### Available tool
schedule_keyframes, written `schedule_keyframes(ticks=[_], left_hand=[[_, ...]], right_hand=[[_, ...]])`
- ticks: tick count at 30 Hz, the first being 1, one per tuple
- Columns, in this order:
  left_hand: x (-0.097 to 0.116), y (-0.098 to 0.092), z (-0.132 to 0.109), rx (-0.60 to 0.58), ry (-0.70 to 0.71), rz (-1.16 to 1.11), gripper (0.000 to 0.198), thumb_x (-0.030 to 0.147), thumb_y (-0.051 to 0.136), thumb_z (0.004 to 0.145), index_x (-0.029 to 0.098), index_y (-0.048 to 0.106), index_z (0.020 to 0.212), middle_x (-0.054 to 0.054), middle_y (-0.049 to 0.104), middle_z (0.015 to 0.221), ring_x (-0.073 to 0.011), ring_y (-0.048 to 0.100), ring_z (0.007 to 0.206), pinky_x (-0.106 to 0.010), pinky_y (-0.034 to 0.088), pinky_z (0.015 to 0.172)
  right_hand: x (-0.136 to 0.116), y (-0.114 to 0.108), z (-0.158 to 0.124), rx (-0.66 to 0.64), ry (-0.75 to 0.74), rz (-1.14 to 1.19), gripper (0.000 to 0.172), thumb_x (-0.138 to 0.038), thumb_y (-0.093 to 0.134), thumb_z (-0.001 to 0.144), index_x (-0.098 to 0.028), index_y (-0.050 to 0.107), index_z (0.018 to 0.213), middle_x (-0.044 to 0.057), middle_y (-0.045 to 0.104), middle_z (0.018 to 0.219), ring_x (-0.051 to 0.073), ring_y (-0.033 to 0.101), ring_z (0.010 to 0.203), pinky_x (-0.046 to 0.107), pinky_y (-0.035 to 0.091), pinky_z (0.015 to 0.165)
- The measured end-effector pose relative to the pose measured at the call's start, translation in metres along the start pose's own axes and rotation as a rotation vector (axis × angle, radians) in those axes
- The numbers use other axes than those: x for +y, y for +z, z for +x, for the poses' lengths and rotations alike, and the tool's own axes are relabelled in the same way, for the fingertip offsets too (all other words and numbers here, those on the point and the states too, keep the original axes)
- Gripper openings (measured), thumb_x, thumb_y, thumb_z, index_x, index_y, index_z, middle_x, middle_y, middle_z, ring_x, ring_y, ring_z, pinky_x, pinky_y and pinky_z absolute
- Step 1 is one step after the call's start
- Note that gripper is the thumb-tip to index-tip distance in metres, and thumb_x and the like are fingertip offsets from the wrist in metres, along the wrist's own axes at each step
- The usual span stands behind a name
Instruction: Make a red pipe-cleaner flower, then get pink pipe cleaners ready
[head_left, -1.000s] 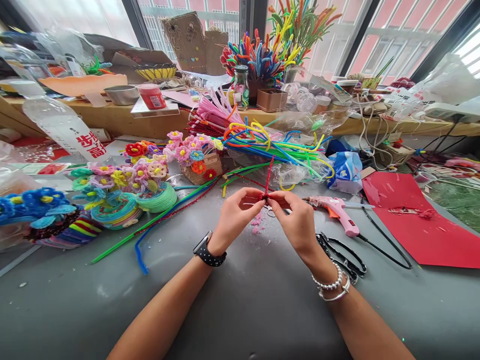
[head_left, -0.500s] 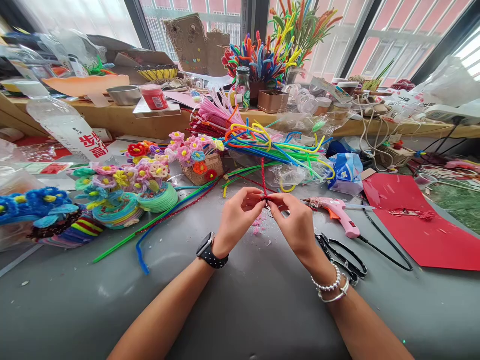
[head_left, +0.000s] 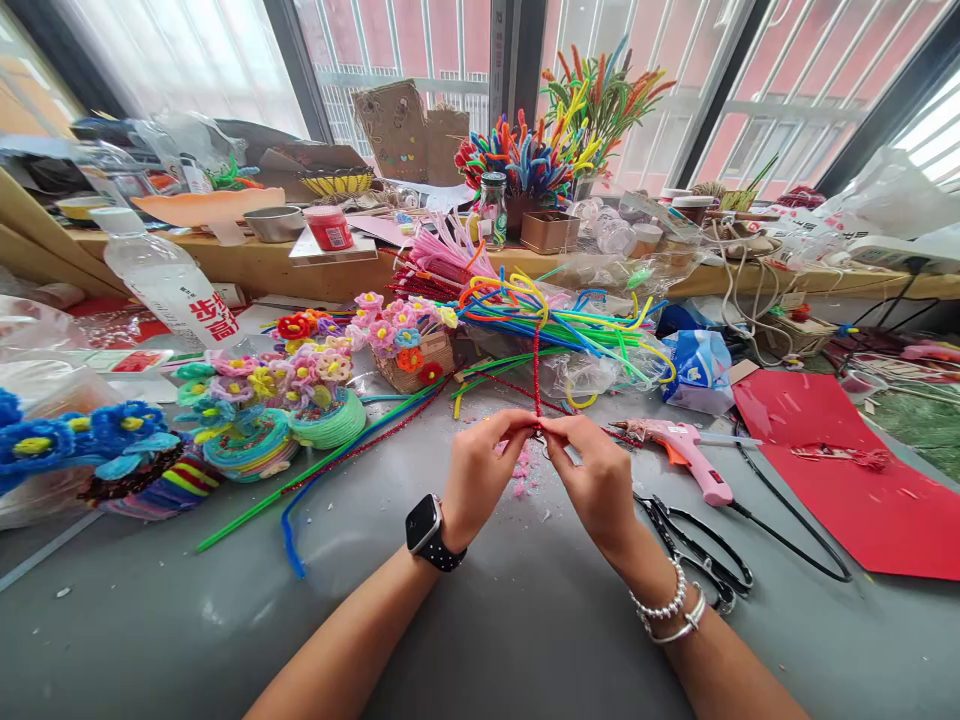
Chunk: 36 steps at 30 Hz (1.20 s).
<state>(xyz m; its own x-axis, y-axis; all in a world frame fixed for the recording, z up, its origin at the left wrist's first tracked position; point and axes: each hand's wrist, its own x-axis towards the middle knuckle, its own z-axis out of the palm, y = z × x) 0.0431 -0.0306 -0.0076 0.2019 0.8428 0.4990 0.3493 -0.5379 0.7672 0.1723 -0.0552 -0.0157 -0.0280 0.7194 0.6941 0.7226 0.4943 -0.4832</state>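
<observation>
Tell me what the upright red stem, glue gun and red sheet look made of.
Red stem: probably tinsel over wire, as it sparkles and stands upright.
Glue gun: likely hard plastic, its pink body smooth and moulded-looking.
Red sheet: perhaps paper or card, fairly matte, thin and straight-edged.

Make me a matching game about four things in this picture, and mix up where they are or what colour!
Things:
1. watch
2. glue gun
3. sparkly red stem
4. beaded bracelet

Places and colours:
A. pinched by the left hand and right hand
B. around the right wrist
C. pink, lying on the table
D. around the left wrist

Right pairs: 1-D, 2-C, 3-A, 4-B
</observation>
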Motion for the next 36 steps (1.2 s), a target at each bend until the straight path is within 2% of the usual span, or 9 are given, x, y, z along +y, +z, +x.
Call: schedule_keyframes(ticks=[9, 14, 20, 23, 27, 30, 36], left_hand=[[0.001, 0.0022, -0.0039, 0.052, 0.042, 0.07, 0.011, 0.019, 0.05, 0.076, 0.019, 0.061, 0.08, -0.001, 0.067, 0.081, -0.0128, 0.062, 0.073, -0.024, 0.048, 0.07], [0.0032, 0.0017, -0.0029, 0.064, 0.169, 0.181, 0.009, 0.016, 0.047, 0.077, 0.017, 0.056, 0.078, -0.002, 0.064, 0.077, -0.012, 0.059, 0.075, -0.023, 0.046, 0.07], [0.0003, 0.0011, -0.0019, -0.003, 0.29, 0.375, 0.014, 0.014, 0.04, 0.08, 0.015, 0.052, 0.088, -0.006, 0.061, 0.085, -0.014, 0.057, 0.079, -0.025, 0.046, 0.071], [-0.0001, 0.0004, -0.0016, -0.001, 0.263, 0.326, 0.016, 0.015, 0.04, 0.081, 0.017, 0.052, 0.091, -0.004, 0.06, 0.084, -0.0126, 0.057, 0.078, -0.024, 0.046, 0.071], [0.0006, -0.0004, -0.0011, 0.08, 0.238, 0.207, 0.012, 0.014, 0.044, 0.079, 0.018, 0.053, 0.085, -0.003, 0.061, 0.082, -0.0116, 0.057, 0.078, -0.023, 0.046, 0.072], [0.0006, -0.0003, -0.0013, 0.1, 0.242, 0.202, 0.011, 0.014, 0.045, 0.078, 0.018, 0.053, 0.084, -0.003, 0.062, 0.082, -0.0121, 0.057, 0.079, -0.024, 0.046, 0.073], [-0.0023, -0.0003, -0.0007, -0.016, 0.285, 0.421, 0.02, 0.018, 0.041, 0.081, 0.015, 0.052, 0.097, -0.007, 0.061, 0.088, -0.0153, 0.058, 0.078, -0.027, 0.047, 0.071]], right_hand=[[-0.005, 0.0017, -0.0008, 0.082, 0.017, -0.01, 0.015, -0.017, 0.044, 0.079, -0.018, 0.058, 0.085, 0.005, 0.063, 0.078, 0.015, 0.058, 0.072, 0.028, 0.046, 0.067], [-0.0039, 0.0027, -0.0018, 0.103, 0.004, -0.033, 0.013, -0.017, 0.046, 0.079, -0.017, 0.057, 0.085, 0.005, 0.062, 0.078, 0.016, 0.058, 0.073, 0.028, 0.045, 0.068], [0.0018, 0.0053, -0.0029, 0.071, -0.03, -0.057, 0.015, -0.018, 0.044, 0.08, -0.018, 0.057, 0.088, 0.005, 0.063, 0.081, 0.016, 0.058, 0.076, 0.029, 0.046, 0.07], [0.0023, 0.0054, -0.0025, 0.072, 0.014, -0.034, 0.016, -0.02, 0.046, 0.08, -0.018, 0.056, 0.093, 0.005, 0.063, 0.085, 0.016, 0.058, 0.079, 0.03, 0.046, 0.072], [0.0004, 0.0033, -0.0012, 0.052, 0.076, -0.01, 0.021, -0.024, 0.046, 0.08, -0.017, 0.054, 0.098, 0.007, 0.063, 0.089, 0.017, 0.059, 0.078, 0.031, 0.047, 0.07], [-0.0004, 0.0019, -0.0009, 0.023, 0.037, -0.037, 0.02, -0.022, 0.042, 0.082, -0.018, 0.056, 0.096, 0.007, 0.063, 0.09, 0.017, 0.059, 0.082, 0.031, 0.047, 0.073], [0.0017, 0.0007, -0.002, 0.018, -0.109, -0.195, 0.021, -0.017, 0.04, 0.082, -0.015, 0.057, 0.095, 0.008, 0.065, 0.086, 0.019, 0.059, 0.08, 0.032, 0.047, 0.073]])
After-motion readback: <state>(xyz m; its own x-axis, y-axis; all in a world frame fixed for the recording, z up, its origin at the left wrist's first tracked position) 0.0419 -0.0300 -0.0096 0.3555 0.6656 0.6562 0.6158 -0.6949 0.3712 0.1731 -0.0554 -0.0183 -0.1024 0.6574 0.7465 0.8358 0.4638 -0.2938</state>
